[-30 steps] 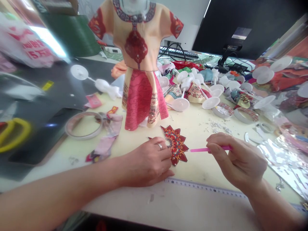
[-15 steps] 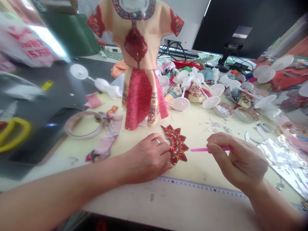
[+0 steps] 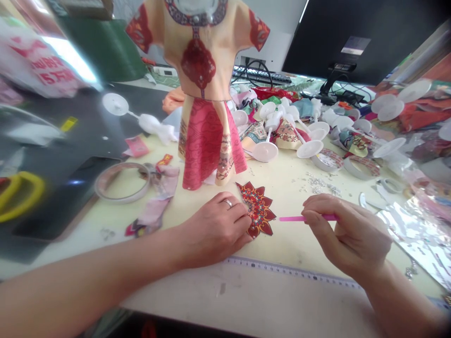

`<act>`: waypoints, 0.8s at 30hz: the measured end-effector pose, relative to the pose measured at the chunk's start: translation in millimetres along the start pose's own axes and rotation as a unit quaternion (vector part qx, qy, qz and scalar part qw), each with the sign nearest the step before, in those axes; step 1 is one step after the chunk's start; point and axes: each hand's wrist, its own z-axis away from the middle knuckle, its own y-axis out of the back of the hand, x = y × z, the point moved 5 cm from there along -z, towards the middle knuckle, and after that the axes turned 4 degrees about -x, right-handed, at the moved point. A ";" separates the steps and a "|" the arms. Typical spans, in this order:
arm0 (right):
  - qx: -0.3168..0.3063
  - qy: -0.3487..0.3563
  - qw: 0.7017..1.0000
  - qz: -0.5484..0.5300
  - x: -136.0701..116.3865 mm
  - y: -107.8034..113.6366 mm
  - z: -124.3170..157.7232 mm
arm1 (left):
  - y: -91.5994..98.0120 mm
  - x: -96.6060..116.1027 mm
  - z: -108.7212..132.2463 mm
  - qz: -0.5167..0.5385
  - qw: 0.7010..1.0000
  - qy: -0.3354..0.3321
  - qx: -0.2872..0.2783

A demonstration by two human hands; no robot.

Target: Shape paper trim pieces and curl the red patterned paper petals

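A red, petal-edged piece with a mandala-like pattern lies on the cream table. My left hand, wearing a ring, covers its left side; the fingers are curled on that edge and the fingertips are partly hidden. To the right, my right hand pinches a thin pink stick, whose tip points left, just short of the petals. Behind the piece stands a small dress on a form, with a cream top, a red medallion and a pink panelled skirt.
Tape rolls lie on both sides. White doll stands and fabric scraps crowd the back, before a monitor. Small shiny stones are scattered beyond my right hand. A ruler strip runs along the front; yellow-handled scissors lie far left.
My left hand and the patterned piece have shifted very slightly. My right hand and the pink stick stay almost where they were.
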 end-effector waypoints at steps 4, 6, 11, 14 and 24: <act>-0.005 0.003 1.000 0.001 0.1 -0.2 -0.2 | -0.8 1.1 0.1 0.005 1.000 -0.010 -0.012; -0.008 0.006 1.000 0.000 0.2 -0.4 0.0 | -0.7 0.5 0.1 0.001 1.000 -0.011 -0.009; -0.008 0.010 1.000 0.010 -0.2 -1.4 -0.3 | -1.7 -1.2 -0.3 -0.006 1.000 -0.009 -0.009; -0.008 0.009 1.000 0.011 -0.2 -1.5 -0.6 | -2.3 -2.0 -0.1 -0.009 1.000 -0.003 -0.010; 0.036 0.022 0.993 0.113 4.7 17.3 -2.7 | -3.4 -2.8 1.3 0.016 1.000 0.002 -0.022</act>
